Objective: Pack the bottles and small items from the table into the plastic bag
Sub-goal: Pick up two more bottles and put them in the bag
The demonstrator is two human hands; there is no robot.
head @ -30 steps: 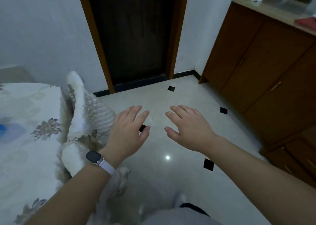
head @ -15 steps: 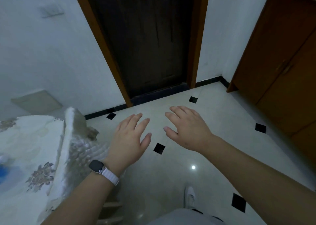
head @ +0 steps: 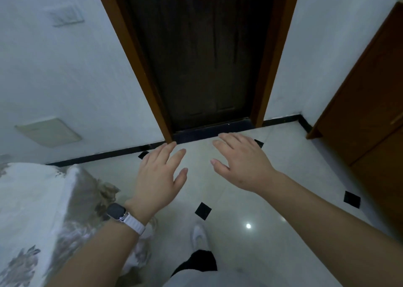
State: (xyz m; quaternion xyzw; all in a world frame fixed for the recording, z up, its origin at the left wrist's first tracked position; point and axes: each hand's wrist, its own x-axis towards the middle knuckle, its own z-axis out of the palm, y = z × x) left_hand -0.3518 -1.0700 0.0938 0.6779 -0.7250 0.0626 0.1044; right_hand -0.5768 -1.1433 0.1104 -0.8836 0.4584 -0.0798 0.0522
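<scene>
My left hand (head: 160, 177), with a smartwatch on its wrist, and my right hand (head: 242, 162) are both held out flat, palms down, above the tiled floor. Their fingers are spread and neither hand holds anything. The two hands hover side by side, a short gap between them. No bottles, small items or plastic bag appear in this view. Only the corner of a table draped in a floral white cloth (head: 32, 210) shows at the lower left.
A dark wooden door (head: 196, 57) in an orange-brown frame stands straight ahead. A brown wooden cabinet (head: 366, 116) lines the right wall. The glossy pale floor (head: 250, 210) has small black diamond tiles. My white shoe (head: 199, 236) shows below.
The view has swung up and toward the door; the cloth-covered table has slid to the lower left and the cabinet to the right edge. Both hands stay spread and empty.
</scene>
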